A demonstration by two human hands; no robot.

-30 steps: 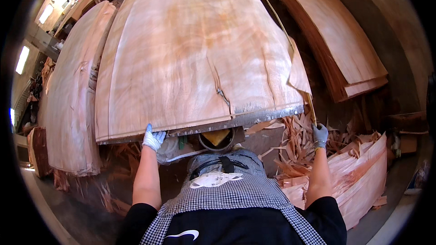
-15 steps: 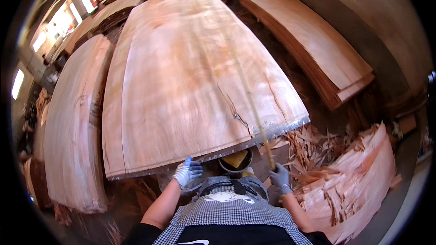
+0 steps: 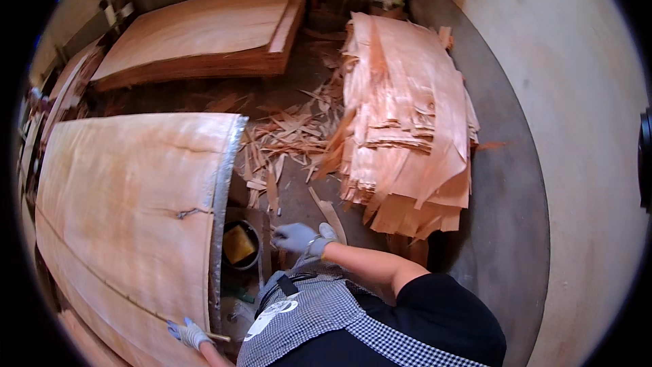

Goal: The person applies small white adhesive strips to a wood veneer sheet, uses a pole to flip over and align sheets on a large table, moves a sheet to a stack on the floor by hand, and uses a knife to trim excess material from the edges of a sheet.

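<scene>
A long thin wooden stick [image 3: 112, 284] lies slantwise across a broad stack of pale wood veneer sheets [image 3: 129, 170]. Near the stick's close end, my left hand [image 3: 191, 334], in a pale glove with bluish fingertips, is closed around it over the sheets' edge. My right hand [image 3: 295, 237], in a grey glove, is held in front of my apron, away from the stack. Its fingers are loosely bent and apart, with nothing visible in them. Between the stack's edge and that hand stands a dark round bucket [image 3: 252, 264] with a yellow block-like sponge [image 3: 239, 245] inside.
A ragged pile of torn veneer [image 3: 407, 122] rises ahead to the right. Loose wood scraps [image 3: 288, 136] litter the floor [image 3: 299, 187] beside it. Another low veneer stack [image 3: 204, 20] lies at the far left. A wall [image 3: 577, 129] runs along the right side.
My view has swung to the right. The stick has passed from my right hand to my left and now lies over the sheets. The left hand was spread at the stack's edge before.
</scene>
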